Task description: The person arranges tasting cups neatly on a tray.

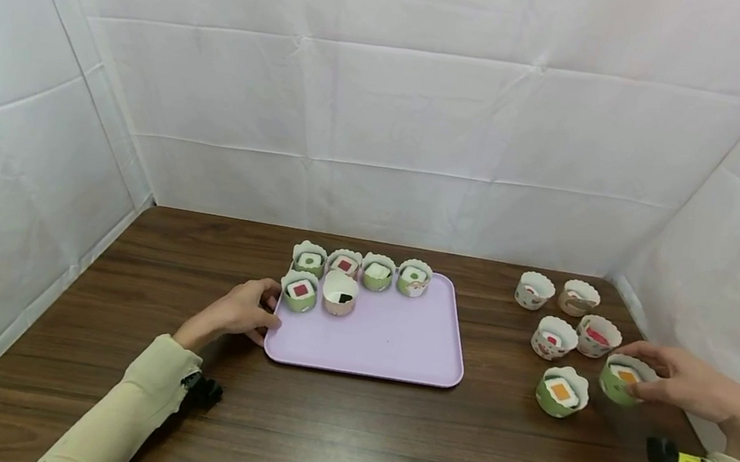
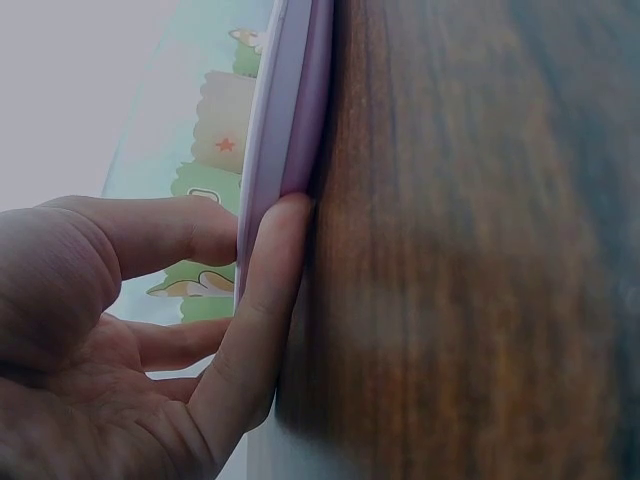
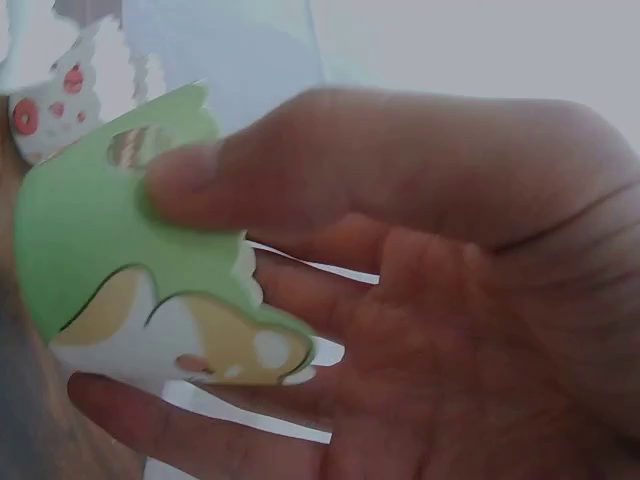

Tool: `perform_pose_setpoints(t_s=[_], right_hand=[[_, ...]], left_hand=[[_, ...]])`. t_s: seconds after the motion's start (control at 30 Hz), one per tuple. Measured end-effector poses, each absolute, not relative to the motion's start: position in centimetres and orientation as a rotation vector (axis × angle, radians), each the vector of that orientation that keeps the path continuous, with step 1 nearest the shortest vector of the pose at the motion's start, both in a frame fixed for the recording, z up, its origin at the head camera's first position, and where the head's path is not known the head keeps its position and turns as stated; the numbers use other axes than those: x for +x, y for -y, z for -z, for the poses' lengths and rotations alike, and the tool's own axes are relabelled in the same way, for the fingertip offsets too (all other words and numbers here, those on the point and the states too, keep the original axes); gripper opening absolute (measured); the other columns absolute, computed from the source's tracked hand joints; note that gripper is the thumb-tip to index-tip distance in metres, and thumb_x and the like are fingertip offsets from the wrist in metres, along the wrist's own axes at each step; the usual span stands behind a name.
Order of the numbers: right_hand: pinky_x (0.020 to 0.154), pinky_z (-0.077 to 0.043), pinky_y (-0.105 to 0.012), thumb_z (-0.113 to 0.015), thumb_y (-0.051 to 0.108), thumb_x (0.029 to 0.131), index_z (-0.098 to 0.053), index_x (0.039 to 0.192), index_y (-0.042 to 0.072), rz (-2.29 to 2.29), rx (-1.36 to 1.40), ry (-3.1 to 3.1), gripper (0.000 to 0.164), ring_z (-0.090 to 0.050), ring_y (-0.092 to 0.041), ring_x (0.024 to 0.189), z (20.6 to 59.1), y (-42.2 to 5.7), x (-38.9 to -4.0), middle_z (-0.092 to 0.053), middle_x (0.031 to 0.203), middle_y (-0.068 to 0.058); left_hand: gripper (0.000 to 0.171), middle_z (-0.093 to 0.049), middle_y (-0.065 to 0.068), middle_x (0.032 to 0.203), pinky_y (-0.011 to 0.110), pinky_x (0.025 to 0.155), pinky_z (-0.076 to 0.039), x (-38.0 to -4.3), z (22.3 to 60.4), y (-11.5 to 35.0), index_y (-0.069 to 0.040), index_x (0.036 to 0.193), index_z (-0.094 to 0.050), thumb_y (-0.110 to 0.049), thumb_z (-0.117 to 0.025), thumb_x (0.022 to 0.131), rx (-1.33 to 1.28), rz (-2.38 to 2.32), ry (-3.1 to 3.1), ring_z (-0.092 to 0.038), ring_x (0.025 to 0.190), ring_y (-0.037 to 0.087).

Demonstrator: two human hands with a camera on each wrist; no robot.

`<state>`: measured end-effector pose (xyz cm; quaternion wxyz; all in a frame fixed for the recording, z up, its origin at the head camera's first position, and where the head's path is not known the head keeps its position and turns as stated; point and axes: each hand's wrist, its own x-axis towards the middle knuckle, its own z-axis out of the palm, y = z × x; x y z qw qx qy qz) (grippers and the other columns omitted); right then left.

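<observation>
At the left edge of a lilac tray [image 1: 390, 340], my left hand [image 1: 241, 311] pinches the rim between thumb and fingers. The left wrist view shows a fingertip at the tray's underside [image 2: 300, 120], close to the wood. On the right, my right hand [image 1: 697, 381] grips a green paper baking cup [image 1: 614, 387] with a scalloped rim. Inside that cup is a white piece with an orange square on top. In the right wrist view the thumb lies across the cup's printed wall [image 3: 90, 240], and the fingers curl round the far side.
Several filled paper cups [image 1: 377, 273] stand in two rows at the tray's back left. Beside the right hand are a similar green cup [image 1: 555, 403] and several white patterned cups [image 1: 551, 343]. White cloth walls [image 1: 409, 205] enclose the dark wooden table [image 1: 340, 440].
</observation>
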<state>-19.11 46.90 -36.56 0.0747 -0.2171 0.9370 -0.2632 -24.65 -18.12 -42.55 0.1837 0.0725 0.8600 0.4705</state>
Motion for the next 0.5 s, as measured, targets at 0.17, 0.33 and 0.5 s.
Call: perform_pose_setpoints(t_s=[0.17,0.33,0.5], right_hand=[[0.078,-0.045,-0.011,-0.077,0.009,0.087,-0.066,0.126,0.006,0.718,-0.595,-2.926,0.04,-0.051,0.014,0.106,35.6,-45.0,-18.8,-0.065,0.119,0.011],[0.078,-0.045,-0.012,-0.079,0.014,0.087,-0.067,0.129,0.013,0.674,-0.585,-2.972,0.045,-0.053,0.008,0.102,34.9,-42.7,-19.0,-0.066,0.129,-0.008],[0.073,-0.045,-0.018,-0.079,0.013,0.087,-0.066,0.127,0.016,0.697,-0.643,-2.958,0.042,-0.054,-0.002,0.09,34.7,-40.5,-19.3,-0.067,0.119,-0.006]], left_hand=[[0.065,-0.051,0.025,0.119,0.037,0.062,-0.066,-24.5,42.5,18.1,0.013,0.146,-0.039,0.005,-0.068,0.089,0.211,-1.325,-2.428,-0.065,0.083,0.024],[0.066,-0.051,0.026,0.119,0.038,0.063,-0.066,-24.5,42.5,18.2,0.013,0.147,-0.038,0.005,-0.068,0.089,0.215,-1.327,-2.429,-0.064,0.083,0.024],[0.066,-0.051,0.025,0.12,0.037,0.063,-0.066,-24.7,42.5,18.2,0.013,0.147,-0.037,0.005,-0.068,0.089,0.205,-1.324,-2.426,-0.065,0.083,0.023]])
